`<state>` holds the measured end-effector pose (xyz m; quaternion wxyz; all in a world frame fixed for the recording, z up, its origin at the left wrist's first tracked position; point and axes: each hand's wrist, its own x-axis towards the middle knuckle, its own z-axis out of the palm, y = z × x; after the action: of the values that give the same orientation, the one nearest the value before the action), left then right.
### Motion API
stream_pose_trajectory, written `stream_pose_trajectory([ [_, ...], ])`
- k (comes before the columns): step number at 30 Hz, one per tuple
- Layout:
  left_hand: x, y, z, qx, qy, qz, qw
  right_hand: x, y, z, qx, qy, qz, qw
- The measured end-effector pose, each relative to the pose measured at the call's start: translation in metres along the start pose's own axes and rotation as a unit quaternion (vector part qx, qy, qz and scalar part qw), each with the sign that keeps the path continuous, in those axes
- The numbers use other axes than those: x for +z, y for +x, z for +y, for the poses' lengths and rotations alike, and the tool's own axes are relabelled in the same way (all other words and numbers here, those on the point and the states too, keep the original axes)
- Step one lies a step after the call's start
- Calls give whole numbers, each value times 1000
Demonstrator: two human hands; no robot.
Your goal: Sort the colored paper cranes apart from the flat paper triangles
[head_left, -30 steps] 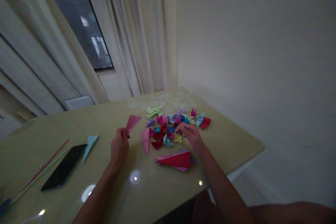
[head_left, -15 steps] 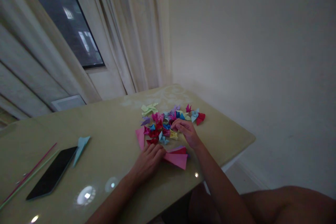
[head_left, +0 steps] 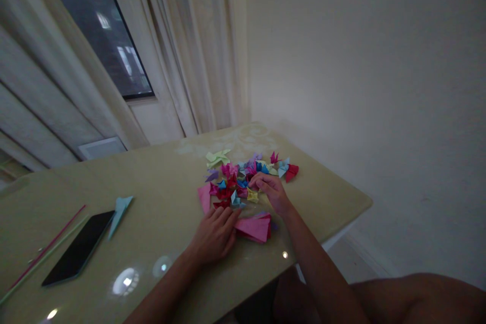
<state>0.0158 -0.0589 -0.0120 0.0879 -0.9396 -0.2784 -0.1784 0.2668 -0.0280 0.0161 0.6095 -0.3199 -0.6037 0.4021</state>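
Observation:
My left hand (head_left: 215,233) lies palm down on the table, fingers stretched forward and open. Its fingertips are beside a light blue origami piece (head_left: 236,199) and red folded paper (head_left: 221,203). Pink folded paper (head_left: 255,227), shaped like a paper plane, lies against its right side, with purple and red paper partly showing behind; their left tips are hidden by the hand. My right hand (head_left: 270,190) is closed, fingertips pinched together at the right side of a pile of small colourful origami pieces (head_left: 231,182). What they pinch is hidden. A yellow origami piece (head_left: 252,195) sits just below those fingertips.
Left on the glossy table (head_left: 163,187) lie a dark phone (head_left: 79,249), a light blue folded paper (head_left: 120,215), a pink stick (head_left: 53,243) and a green stick (head_left: 45,258). A pale green pinwheel-like piece (head_left: 217,158) is behind the pile. A wall (head_left: 360,86) stands to the right.
My left hand has shifted slightly, and the pink folded paper beside it has swung upward, covering most of the red one. My right hand stays at the pile.

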Motion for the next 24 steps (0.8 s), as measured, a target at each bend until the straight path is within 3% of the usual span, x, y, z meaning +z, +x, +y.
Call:
stream_pose_trajectory([
  [4, -8, 1, -9, -30, -27, 21, 999, 0, 0, 2, -4, 6, -1, 1000],
  [7, -11, -2, -26, -178, 0, 23, 984, -1, -1, 4, -3, 13, -1, 1000],
  [11, -10, -13, -53, -388, 61, -56, 918, -1, -1, 7, 7, 20, -1, 1000],
  [14, -8, -24, -75, -439, 22, -101, 893, -2, -1, 8, 8, 25, -5, 1000],
  [17, -5, -32, -92, -462, -27, -101, 881, -2, -1, 5, 2, 23, -6, 1000],
  [19, -4, -33, -97, -468, -43, -65, 880, 0, -2, 3, -3, 4, -9, 1000],
  [21, -3, -31, -93, -456, -51, 24, 888, 2, -3, 2, -6, -30, -20, 999],
  [24, -3, -22, -74, -347, -59, 180, 919, 7, -4, 3, 2, -77, -42, 996],
])
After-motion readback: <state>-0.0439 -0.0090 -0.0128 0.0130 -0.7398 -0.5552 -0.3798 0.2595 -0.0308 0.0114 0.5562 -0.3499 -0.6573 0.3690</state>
